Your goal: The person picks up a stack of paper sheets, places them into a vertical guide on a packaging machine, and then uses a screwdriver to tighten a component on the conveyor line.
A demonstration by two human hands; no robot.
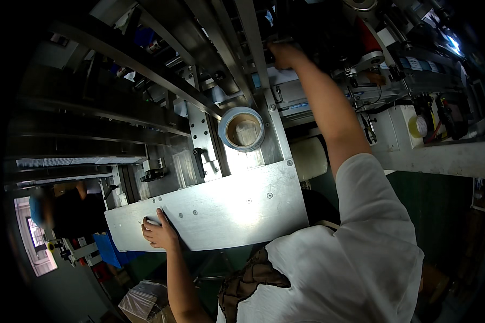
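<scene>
Fingers (148, 228) of the left hand (163, 236), somewhat spread with the thumb apart, rest on the broad silver metal plate (226, 210) at six to seven o'clock. The right hand (285, 56), toward one o'clock, reaches into shadowed machinery; whether its fingers are spread or pinching, I cannot tell. Beyond the plate, at one o'clock from the left hand, sits a blue-grey roll with brown core (223, 130); at its eight o'clock stands a black lever handle (199, 160).
</scene>
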